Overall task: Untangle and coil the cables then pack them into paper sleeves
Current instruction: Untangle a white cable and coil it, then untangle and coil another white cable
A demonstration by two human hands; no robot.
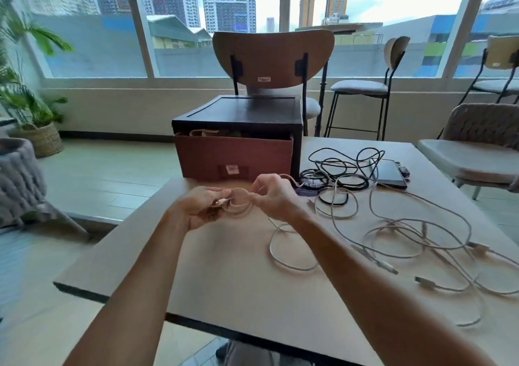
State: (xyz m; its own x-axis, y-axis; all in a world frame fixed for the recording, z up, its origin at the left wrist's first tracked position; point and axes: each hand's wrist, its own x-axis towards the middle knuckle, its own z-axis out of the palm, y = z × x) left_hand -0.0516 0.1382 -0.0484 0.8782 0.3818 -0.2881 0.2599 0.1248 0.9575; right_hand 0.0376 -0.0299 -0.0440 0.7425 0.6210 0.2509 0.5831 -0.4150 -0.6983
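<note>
Here we were, mid-coil! Our left hand (200, 207) pinched a small coil of white cable (240, 209) just above the table (224, 281), in front of the drawer box (233, 155), fingers curled round the stacked loops and what looked like a plug end. Our right hand (273, 197) gripped the far side of the ring between thumb and fingertips, feeding the next turn. The loose tail (271, 242) dropped to the tabletop and ran off toward the white tangle (390, 222), with the black cables (337, 169) lying beyond. To do this well, we judged, each new loop needed to match the ring's size, the left pinch had to trap every turn, and the tail wanted gentle drawing so it wouldn't drag the tangle along. Sleeves? We couldn't make any out for certain
</note>
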